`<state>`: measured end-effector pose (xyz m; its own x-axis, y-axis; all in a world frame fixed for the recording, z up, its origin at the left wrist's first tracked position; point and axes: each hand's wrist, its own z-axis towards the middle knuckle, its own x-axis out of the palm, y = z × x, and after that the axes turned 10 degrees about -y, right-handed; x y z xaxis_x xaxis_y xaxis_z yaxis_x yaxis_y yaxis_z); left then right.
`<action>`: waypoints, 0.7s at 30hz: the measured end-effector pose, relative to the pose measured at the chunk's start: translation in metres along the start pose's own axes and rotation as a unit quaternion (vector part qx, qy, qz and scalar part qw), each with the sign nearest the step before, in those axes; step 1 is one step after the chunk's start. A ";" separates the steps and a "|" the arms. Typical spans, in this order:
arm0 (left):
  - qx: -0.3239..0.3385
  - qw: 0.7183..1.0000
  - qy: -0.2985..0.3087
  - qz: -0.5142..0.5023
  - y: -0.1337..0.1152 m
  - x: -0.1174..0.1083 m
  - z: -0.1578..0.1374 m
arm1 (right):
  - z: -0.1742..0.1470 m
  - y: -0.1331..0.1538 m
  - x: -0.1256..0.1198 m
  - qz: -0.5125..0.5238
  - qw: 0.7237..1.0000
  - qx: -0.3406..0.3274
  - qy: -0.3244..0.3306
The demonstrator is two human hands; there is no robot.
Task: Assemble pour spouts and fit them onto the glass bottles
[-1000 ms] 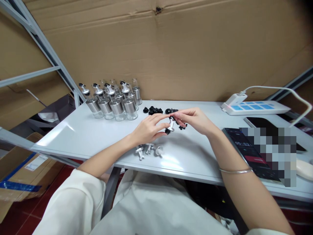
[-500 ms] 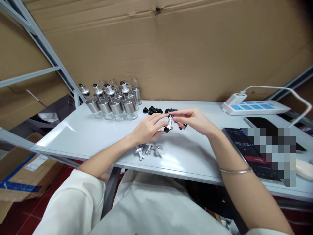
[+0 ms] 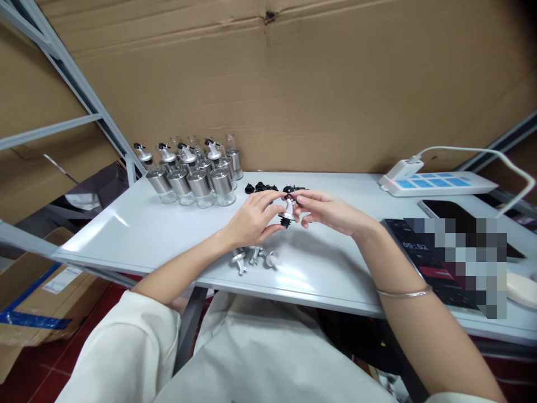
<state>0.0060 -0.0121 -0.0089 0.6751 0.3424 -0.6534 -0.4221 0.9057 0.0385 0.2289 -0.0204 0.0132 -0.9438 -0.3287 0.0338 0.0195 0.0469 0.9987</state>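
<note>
Between both hands is a silver pourer spout (image 3: 288,211) with a ribbed black stopper (image 3: 286,223) under it, held above the table. My left hand (image 3: 254,217) grips it from the left, thumb and fingers closed about its side. At the spout's tip, my right hand (image 3: 331,210) pinches a small black flip cap (image 3: 290,197); fingers partly hide where the two meet. Below my left hand lie several bare silver spouts (image 3: 254,256). Beyond the hands are black stoppers (image 3: 260,187) and small black parts (image 3: 289,189), partly covered by my fingers.
Several glass bottles with steel sleeves (image 3: 199,184) stand at the back left, the front ones wearing pourers. A white power strip (image 3: 444,184), a dark phone (image 3: 453,212) and a lit timer screen (image 3: 419,246) lie at right. Cardboard (image 3: 293,101) walls the back.
The spout has turned more upright, its stopper now pointing down. A black cap now shows at its tip between my right fingers. My right hand has shifted slightly lower.
</note>
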 end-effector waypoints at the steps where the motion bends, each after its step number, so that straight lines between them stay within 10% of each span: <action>1: 0.000 1.000 -0.002 0.005 0.000 -0.001 0.000 | 0.000 -0.001 0.001 0.010 1.000 0.008 0.011; 21: 0.048 0.995 -0.086 -0.015 -0.003 -0.001 0.001 | -0.004 -0.001 0.020 0.143 0.981 0.041 0.126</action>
<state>0.0070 -0.0147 -0.0074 0.7833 0.3446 -0.5174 -0.3461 0.9331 0.0975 0.2117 -0.0307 0.0136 -0.7920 -0.5127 0.3315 0.2363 0.2432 0.9407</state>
